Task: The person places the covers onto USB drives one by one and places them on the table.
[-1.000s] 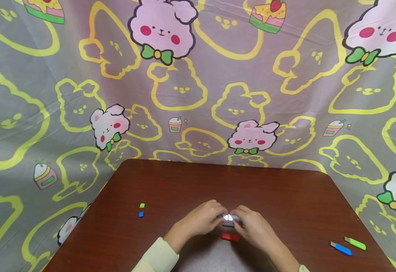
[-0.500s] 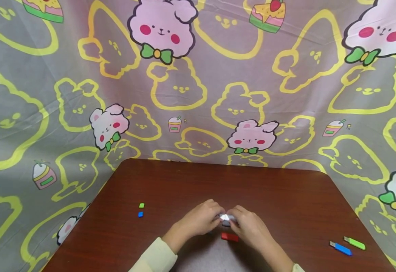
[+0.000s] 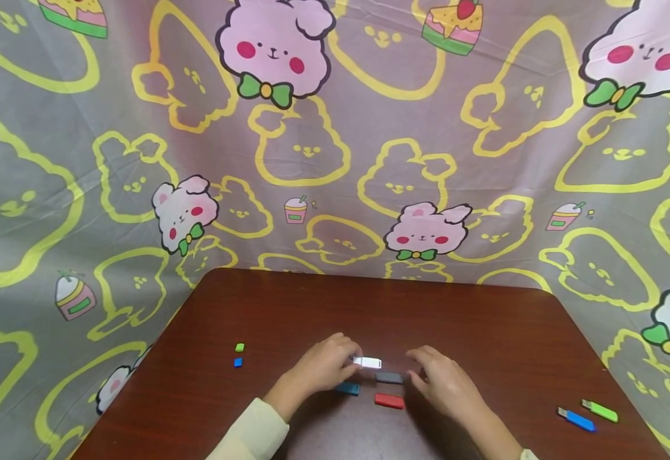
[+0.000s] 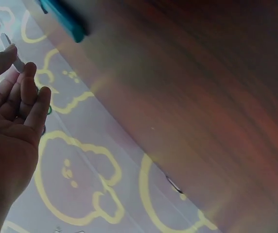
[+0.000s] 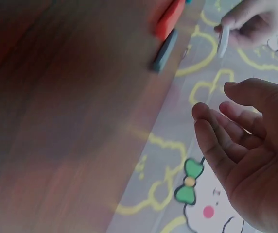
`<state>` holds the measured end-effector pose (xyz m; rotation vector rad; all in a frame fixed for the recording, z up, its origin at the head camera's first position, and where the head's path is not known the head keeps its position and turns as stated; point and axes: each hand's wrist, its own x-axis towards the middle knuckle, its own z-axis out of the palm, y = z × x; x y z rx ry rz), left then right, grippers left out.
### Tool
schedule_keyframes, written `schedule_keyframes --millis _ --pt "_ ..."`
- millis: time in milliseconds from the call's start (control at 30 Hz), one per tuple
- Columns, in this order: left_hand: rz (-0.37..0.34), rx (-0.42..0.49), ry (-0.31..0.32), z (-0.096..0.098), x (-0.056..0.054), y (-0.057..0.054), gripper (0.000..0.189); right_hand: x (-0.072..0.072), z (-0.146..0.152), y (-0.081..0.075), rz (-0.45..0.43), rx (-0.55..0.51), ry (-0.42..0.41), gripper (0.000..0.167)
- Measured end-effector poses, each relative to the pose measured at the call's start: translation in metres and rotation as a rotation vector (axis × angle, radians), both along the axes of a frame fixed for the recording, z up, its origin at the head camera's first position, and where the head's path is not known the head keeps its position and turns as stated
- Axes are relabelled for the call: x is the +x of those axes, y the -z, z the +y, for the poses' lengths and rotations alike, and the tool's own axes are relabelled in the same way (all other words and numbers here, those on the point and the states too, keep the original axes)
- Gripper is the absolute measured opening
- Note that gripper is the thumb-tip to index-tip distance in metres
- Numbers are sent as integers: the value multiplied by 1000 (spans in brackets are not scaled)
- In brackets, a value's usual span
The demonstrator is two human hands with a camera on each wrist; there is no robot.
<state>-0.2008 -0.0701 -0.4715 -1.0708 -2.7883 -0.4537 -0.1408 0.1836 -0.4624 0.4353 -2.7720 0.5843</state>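
Observation:
My left hand (image 3: 325, 363) pinches one end of a white USB stick (image 3: 371, 363) between thumb and fingers, and the stick points right. In the right wrist view this stick (image 5: 223, 41) appears edge-on. My right hand (image 3: 443, 384) is to the right of it, its fingers loosely bent and holding nothing. Between the hands on the table lies a dark grey USB stick (image 3: 389, 378), with a red one (image 3: 389, 401) nearer me. A teal one (image 3: 349, 388) lies beside my left hand, which partly hides it.
On the brown table (image 3: 289, 306), a small green cap (image 3: 240, 347) and a blue cap (image 3: 238, 362) lie at left. At right lie a blue USB stick (image 3: 578, 420) and a green one (image 3: 601, 411), both with bare metal plugs. A patterned cloth (image 3: 335, 128) hangs behind.
Both hands were together on the white stick. My right hand has let go and moved right; my left has moved left with the stick, uncovering the teal and grey ones.

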Motion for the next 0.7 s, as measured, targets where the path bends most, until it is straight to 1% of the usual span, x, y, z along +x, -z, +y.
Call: schedule_keyframes --millis 200,333,467,567,700 --pt "-61 -1 -25 -9 -5 6 15 6 30 2 -33 -1 28 27" --pt "-78 -19 -44 -13 -8 10 14 9 52 1 -52 -12 51 25" --pt "-78 -35 -52 -17 -11 15 14 12 73 0 -75 -7 81 25" --pt "-77 -45 -61 -19 -12 18 14 13 89 -2 -129 6 108 25" --pt "-90 -75 -77 -20 -13 20 13 15 108 -4 -236 14 152 29"
